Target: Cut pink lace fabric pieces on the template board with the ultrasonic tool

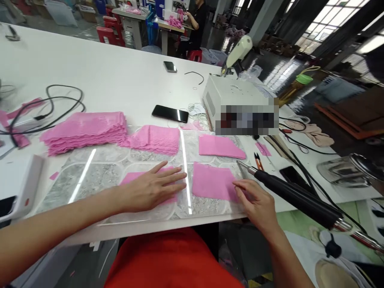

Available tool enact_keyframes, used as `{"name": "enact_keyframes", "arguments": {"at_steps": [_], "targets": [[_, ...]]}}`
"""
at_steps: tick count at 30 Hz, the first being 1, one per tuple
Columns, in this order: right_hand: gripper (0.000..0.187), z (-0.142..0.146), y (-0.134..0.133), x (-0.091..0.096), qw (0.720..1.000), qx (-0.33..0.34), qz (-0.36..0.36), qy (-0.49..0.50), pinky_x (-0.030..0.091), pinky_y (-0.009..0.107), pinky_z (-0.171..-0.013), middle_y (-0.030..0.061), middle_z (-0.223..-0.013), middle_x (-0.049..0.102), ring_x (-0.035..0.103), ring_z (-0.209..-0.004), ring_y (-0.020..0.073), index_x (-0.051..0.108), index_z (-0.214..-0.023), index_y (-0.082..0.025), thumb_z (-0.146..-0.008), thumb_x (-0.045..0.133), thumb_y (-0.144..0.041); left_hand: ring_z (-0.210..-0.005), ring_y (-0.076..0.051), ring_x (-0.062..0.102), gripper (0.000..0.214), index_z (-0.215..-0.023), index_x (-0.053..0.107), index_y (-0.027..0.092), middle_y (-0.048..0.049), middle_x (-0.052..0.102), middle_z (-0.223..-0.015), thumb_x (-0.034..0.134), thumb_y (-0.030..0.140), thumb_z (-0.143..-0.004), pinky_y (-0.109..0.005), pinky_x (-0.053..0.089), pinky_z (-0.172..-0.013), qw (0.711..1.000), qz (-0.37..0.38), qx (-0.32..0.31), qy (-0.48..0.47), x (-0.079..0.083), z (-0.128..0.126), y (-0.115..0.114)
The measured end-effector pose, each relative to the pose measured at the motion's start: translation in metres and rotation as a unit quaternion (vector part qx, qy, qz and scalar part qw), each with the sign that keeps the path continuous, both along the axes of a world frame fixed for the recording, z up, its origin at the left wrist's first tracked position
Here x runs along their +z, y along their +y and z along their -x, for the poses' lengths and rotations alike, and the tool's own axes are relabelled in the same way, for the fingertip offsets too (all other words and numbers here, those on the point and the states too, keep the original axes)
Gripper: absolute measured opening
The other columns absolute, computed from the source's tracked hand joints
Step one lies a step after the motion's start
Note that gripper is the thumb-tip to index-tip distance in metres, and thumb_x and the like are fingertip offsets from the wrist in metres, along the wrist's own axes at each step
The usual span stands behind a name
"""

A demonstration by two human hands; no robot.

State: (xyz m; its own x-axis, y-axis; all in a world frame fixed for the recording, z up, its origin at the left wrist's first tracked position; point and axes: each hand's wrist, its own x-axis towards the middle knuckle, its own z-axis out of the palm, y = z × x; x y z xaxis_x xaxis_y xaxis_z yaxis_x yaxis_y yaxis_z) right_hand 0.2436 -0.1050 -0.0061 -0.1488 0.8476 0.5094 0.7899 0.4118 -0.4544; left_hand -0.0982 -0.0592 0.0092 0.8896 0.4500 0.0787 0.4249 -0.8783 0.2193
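Note:
My left hand (pixel 157 186) lies flat with fingers spread over a pink fabric piece (pixel 130 177), covering most of it. With thumb and fingertips together, my right hand (pixel 255 200) pinches the right edge of another pink fabric piece (pixel 211 182), which lies flat on the marbled mat (pixel 102 176). Just behind that piece is a small neat pile of pink fabric (pixel 220 147). Two larger stacks of pink fabric, a tall one (pixel 90 130) and a lower one (pixel 159 139), stand farther left. The metal tip of a black-handled tool (pixel 288 192) points in above my right hand.
A grey machine box (pixel 240 92) stands at the back right, cables beside it. A black phone (pixel 170 113) lies behind the stacks; another phone (pixel 295 178) is under the tool. A glass jar (pixel 336 172) sits right. Looped cable (pixel 64 96) lies left. Far back, a person (pixel 196 28) sits working.

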Motion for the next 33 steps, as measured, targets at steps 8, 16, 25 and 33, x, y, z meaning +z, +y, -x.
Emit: {"name": "enact_keyframes", "arguments": {"at_steps": [8,16,25,33], "targets": [[0.015,-0.038,-0.019,-0.02,0.993,-0.114,-0.027,-0.021,0.056,0.031,-0.083,0.0052,-0.093,0.073,0.069,-0.088,0.0174,0.07,-0.096,-0.022,-0.086,0.058,-0.023,-0.147,-0.028,0.021,0.05,-0.148,0.035,0.031,-0.006,0.023,-0.158,0.033,0.05,-0.101,-0.055,0.007,-0.119,0.999,0.01,-0.026,0.032,-0.015,-0.083,0.046],[0.013,-0.051,-0.017,-0.031,0.991,-0.135,-0.024,0.0,0.056,0.031,-0.085,0.0026,-0.091,0.075,0.071,-0.086,0.0183,0.069,-0.093,-0.023,-0.085,0.06,-0.025,-0.147,-0.031,0.02,0.054,-0.152,0.024,0.029,-0.0071,0.024,-0.158,0.025,0.051,-0.103,-0.057,0.013,-0.117,0.998,-0.052,0.013,0.038,-0.026,-0.085,0.046],[0.012,-0.045,-0.02,-0.029,0.988,-0.149,0.028,0.002,0.055,0.033,-0.082,0.0038,-0.092,0.073,0.069,-0.089,0.0206,0.064,-0.084,-0.024,-0.087,0.057,-0.033,-0.147,-0.03,0.02,0.052,-0.151,0.028,0.033,-0.0061,0.022,-0.159,0.03,0.051,-0.102,-0.057,0.009,-0.118,0.998,-0.039,-0.021,0.042,-0.014,-0.106,0.049],[0.013,-0.046,-0.017,-0.029,0.987,-0.156,0.044,0.013,0.054,0.032,-0.079,0.0051,-0.094,0.072,0.068,-0.087,0.0202,0.063,-0.082,-0.023,-0.088,0.055,-0.031,-0.147,-0.029,0.019,0.051,-0.15,0.028,0.034,-0.0044,0.024,-0.159,0.03,0.051,-0.102,-0.056,0.006,-0.119,0.999,-0.029,-0.018,0.032,-0.02,-0.108,0.05]]}}
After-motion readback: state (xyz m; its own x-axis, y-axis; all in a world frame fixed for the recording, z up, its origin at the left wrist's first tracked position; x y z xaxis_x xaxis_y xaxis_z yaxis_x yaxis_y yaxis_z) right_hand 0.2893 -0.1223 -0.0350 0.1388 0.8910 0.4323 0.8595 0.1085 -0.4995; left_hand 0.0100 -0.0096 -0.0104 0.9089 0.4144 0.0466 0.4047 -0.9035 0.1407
